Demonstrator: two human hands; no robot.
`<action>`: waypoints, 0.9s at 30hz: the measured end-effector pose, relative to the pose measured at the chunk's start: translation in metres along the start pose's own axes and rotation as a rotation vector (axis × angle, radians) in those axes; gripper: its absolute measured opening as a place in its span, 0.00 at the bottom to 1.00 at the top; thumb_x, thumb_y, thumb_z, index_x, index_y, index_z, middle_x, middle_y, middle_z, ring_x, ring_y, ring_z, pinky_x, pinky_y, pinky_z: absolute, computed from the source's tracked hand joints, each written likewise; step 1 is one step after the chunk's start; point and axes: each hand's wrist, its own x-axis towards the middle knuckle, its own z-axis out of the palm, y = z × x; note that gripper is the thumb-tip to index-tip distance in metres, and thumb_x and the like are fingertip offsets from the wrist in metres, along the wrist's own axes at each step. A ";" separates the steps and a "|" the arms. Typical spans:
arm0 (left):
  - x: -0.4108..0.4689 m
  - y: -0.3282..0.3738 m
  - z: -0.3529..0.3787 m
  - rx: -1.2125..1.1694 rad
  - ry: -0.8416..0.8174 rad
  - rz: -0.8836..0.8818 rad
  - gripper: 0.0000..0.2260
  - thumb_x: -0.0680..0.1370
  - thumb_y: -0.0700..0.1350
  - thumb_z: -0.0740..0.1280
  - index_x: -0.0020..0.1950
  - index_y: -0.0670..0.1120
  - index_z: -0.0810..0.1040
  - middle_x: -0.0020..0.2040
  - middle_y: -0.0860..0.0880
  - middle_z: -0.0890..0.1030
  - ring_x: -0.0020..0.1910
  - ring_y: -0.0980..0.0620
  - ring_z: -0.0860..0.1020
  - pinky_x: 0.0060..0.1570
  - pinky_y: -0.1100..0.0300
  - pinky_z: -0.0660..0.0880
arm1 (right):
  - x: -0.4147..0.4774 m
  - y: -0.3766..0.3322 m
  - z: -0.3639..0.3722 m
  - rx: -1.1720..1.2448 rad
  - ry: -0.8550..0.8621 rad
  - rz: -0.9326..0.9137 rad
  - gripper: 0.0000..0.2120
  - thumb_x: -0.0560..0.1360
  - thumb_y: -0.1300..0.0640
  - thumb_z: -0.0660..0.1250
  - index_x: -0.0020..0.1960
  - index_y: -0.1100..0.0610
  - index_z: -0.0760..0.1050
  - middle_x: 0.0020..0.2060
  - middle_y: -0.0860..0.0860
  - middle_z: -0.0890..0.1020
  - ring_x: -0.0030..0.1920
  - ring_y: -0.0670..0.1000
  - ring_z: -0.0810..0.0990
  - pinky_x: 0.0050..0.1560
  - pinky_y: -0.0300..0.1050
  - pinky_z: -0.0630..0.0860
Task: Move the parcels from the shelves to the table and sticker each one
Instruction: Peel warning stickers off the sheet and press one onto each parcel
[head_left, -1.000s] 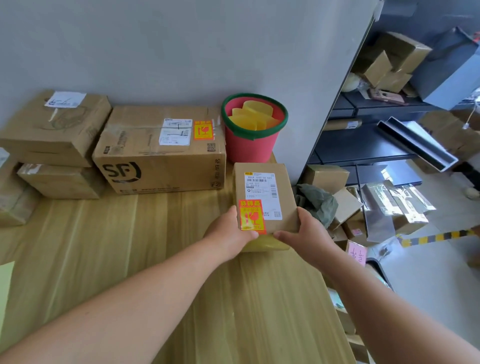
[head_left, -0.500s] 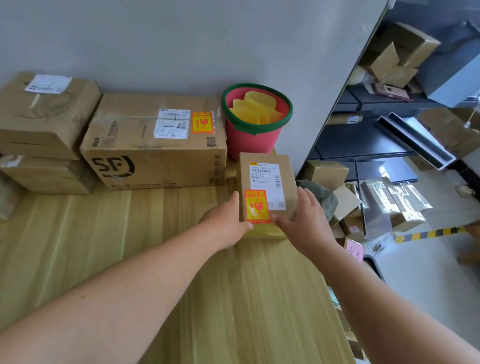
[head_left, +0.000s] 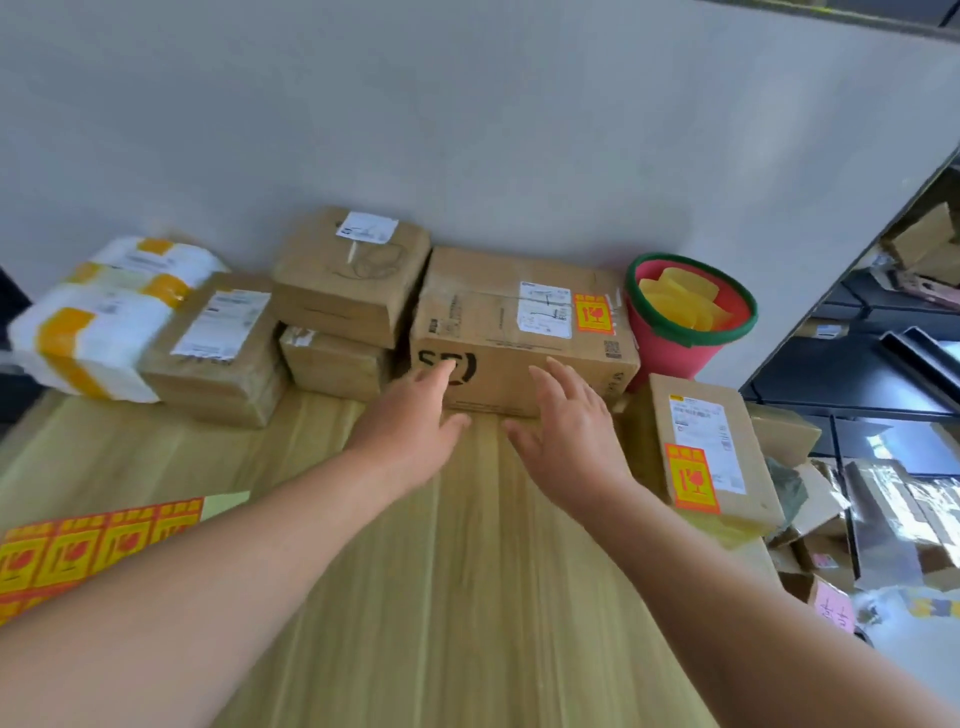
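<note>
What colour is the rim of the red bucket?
The rim is green; the head view shows it best.

Parcels, stickered, lying flat.
Small brown parcel (head_left: 711, 452) at 3 o'clock; SF carton (head_left: 519, 332) at 12; sticker sheet (head_left: 98, 540) at 9.

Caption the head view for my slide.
Left hand and right hand open before the SF box, stickered parcel alongside.
</note>
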 end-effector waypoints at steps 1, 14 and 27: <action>0.000 -0.015 -0.013 0.014 0.030 -0.007 0.28 0.79 0.53 0.63 0.77 0.51 0.57 0.73 0.50 0.66 0.68 0.47 0.69 0.61 0.52 0.71 | 0.006 -0.017 0.004 0.003 0.000 -0.013 0.32 0.77 0.45 0.63 0.76 0.55 0.57 0.76 0.53 0.58 0.76 0.54 0.54 0.75 0.50 0.50; 0.079 -0.174 -0.108 0.076 0.148 -0.084 0.34 0.76 0.52 0.68 0.76 0.45 0.55 0.73 0.44 0.64 0.69 0.42 0.66 0.63 0.47 0.68 | 0.115 -0.152 0.063 -0.106 0.015 0.109 0.31 0.79 0.43 0.59 0.75 0.56 0.56 0.76 0.52 0.58 0.77 0.55 0.49 0.76 0.52 0.47; 0.146 -0.196 -0.100 -0.135 -0.015 -0.233 0.24 0.77 0.54 0.66 0.68 0.45 0.64 0.61 0.44 0.75 0.56 0.43 0.75 0.51 0.52 0.72 | 0.174 -0.165 0.089 -0.141 -0.030 0.273 0.33 0.79 0.41 0.56 0.76 0.60 0.56 0.76 0.55 0.59 0.77 0.56 0.46 0.75 0.52 0.42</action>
